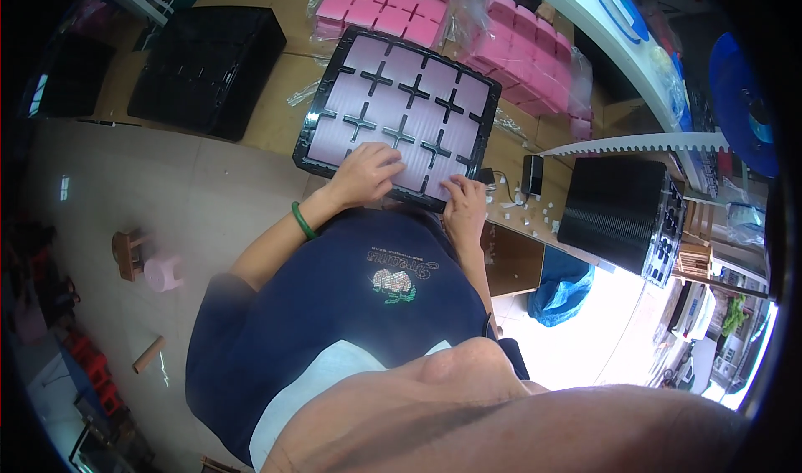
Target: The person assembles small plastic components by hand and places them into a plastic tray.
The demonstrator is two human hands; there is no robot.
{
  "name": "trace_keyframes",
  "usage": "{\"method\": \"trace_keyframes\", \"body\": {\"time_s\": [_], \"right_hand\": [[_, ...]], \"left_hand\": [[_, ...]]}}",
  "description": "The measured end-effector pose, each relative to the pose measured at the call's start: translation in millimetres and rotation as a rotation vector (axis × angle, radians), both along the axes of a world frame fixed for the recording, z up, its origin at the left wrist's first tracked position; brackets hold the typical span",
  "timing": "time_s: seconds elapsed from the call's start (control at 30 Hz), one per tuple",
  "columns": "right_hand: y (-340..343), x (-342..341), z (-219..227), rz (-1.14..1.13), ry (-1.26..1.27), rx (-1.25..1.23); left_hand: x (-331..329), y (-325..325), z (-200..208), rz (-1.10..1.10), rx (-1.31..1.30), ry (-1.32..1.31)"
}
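Observation:
A black plastic tray [302,139] lies tilted on the workbench in front of me. Pale pink, finely ribbed stacks [378,136] fill its compartments, between black cross-shaped dividers. Over the near side of the tray, my left hand [368,172] rests with its fingers bent and close together on the stacks; what lies under the fingertips is hidden. At the near right corner, my right hand [465,205] is partly closed, its fingertips pressed against the pale pink stack there. A green bangle [302,221] circles my left wrist.
Bright pink stacked blocks [522,51] in clear plastic stand behind the tray. Black trays [209,63] are at the left, and a tall black stack [618,210] at the right. White scraps [522,217] and a small black box [532,175] lie near my right hand. A blue bag [561,289] hangs below.

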State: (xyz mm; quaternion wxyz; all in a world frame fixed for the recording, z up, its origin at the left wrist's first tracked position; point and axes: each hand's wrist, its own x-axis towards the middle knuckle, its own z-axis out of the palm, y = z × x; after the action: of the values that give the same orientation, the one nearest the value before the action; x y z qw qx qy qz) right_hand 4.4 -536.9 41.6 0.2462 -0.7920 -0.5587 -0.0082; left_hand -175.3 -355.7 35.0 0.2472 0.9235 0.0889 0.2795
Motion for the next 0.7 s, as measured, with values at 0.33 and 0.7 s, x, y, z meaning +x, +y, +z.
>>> {"method": "trace_keyframes", "body": {"time_s": [0.33,0.7], "right_hand": [[-15.2,10.7,-10.0,-0.17,-0.017,0.029],[-1.9,12.7,-31.5,-0.447,0.908,0.208]], "left_hand": [[-8.2,5.1,-10.0,-0.063,-0.143,0.01],[-74.9,42.2,4.7,0.591,0.027,0.096]]}}
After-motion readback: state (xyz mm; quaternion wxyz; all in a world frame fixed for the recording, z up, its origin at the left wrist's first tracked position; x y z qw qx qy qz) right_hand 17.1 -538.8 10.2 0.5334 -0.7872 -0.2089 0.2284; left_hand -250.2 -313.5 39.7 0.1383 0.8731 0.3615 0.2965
